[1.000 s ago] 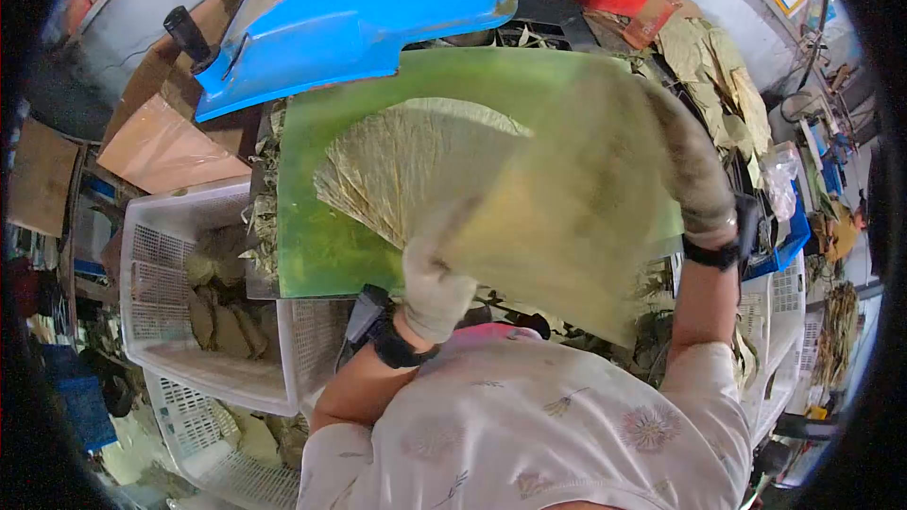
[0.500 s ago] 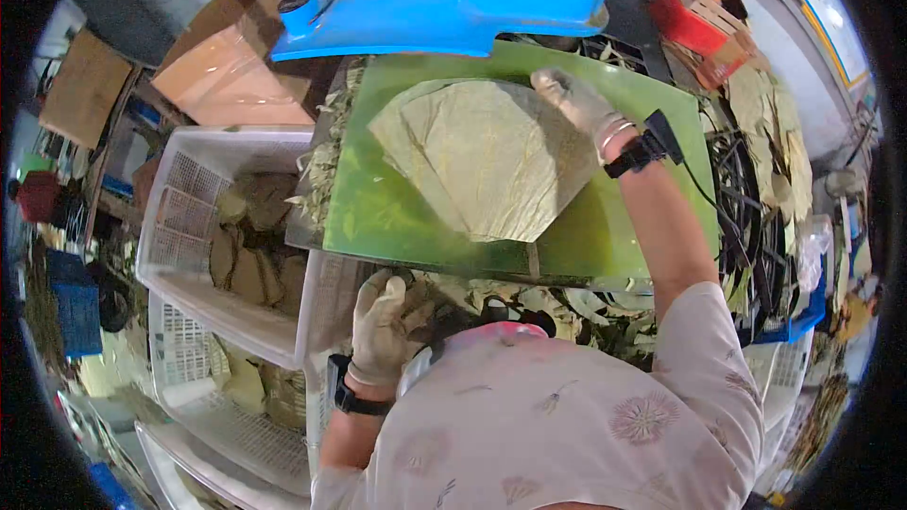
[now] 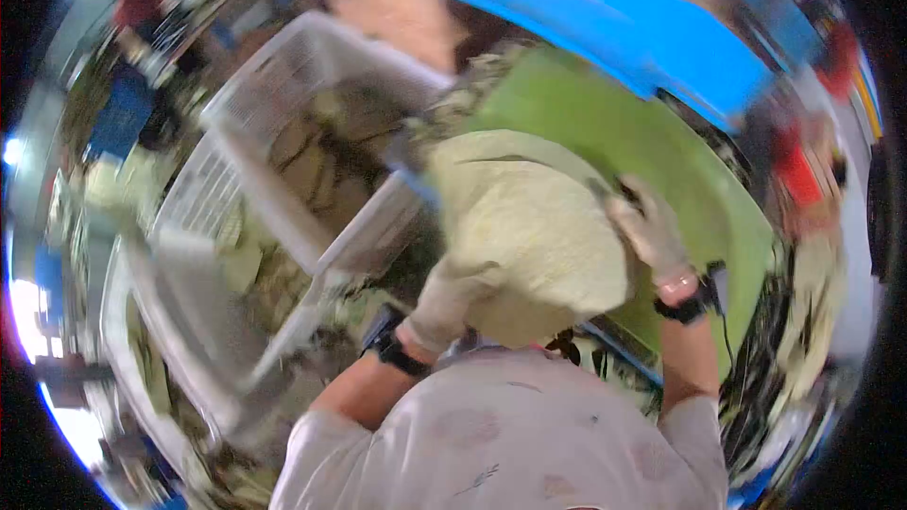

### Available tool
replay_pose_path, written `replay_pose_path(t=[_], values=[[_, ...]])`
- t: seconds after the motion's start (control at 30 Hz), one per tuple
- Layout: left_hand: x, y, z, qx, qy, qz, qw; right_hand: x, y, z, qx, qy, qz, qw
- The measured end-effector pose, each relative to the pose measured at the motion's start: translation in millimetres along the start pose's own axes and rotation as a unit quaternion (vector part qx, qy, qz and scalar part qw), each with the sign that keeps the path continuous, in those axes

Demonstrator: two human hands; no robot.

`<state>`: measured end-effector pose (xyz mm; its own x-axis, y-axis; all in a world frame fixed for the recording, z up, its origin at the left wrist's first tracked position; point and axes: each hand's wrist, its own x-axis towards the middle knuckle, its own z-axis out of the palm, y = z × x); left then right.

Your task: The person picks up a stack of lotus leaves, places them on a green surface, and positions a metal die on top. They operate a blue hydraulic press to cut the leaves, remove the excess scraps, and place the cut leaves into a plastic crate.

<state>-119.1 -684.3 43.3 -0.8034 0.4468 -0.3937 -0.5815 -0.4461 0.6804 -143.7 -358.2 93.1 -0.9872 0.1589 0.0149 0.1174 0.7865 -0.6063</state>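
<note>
A stack of large pale leaf-like sheets (image 3: 534, 227) is held between my two gloved hands, partly over the green board (image 3: 699, 198) and partly past its near left edge. My left hand (image 3: 452, 300) grips the lower left edge of the stack. On the right side, my right hand (image 3: 647, 227) holds the stack's edge, with its thumb near the top. Both hands wear pale gloves and have black devices at the wrists. Motion blurs the picture.
White plastic baskets (image 3: 274, 217) with greenish-brown pieces inside stand at the left. A blue plastic sheet (image 3: 614, 24) lies beyond the board, near a cardboard box (image 3: 387, 5). A red box (image 3: 798, 165) is at the right. Dark strips hang beside the board.
The view has turned towards the left baskets. My left hand has come up from below the board to the stack, which has shifted towards my body and off the board's near edge.
</note>
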Motion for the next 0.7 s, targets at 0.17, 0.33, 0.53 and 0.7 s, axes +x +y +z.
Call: replay_pose_path(t=[0.17, 0.33, 0.53, 0.7], values=[[-19.2, 7.0, -7.3, 0.020, 0.048, 0.121, 0.991, -12.9, -17.1, -12.4, 0.170, -0.054, -0.063, 0.982], [-55.7, 37.6, -69.4, -0.057, 0.153, 0.222, 0.961, -15.3, 14.7, -5.1, 0.131, -0.150, -0.054, 0.979], [-122.8, 86.6, -186.8, -0.175, 0.262, 0.402, 0.860, -10.7, -33.9, 14.0, 0.101, -0.197, -0.090, 0.971], [-139.4, 69.4, -340.1, -0.233, 0.422, 0.426, 0.766, -5.9, -72.2, 60.9, -0.008, -0.127, -0.101, 0.987]])
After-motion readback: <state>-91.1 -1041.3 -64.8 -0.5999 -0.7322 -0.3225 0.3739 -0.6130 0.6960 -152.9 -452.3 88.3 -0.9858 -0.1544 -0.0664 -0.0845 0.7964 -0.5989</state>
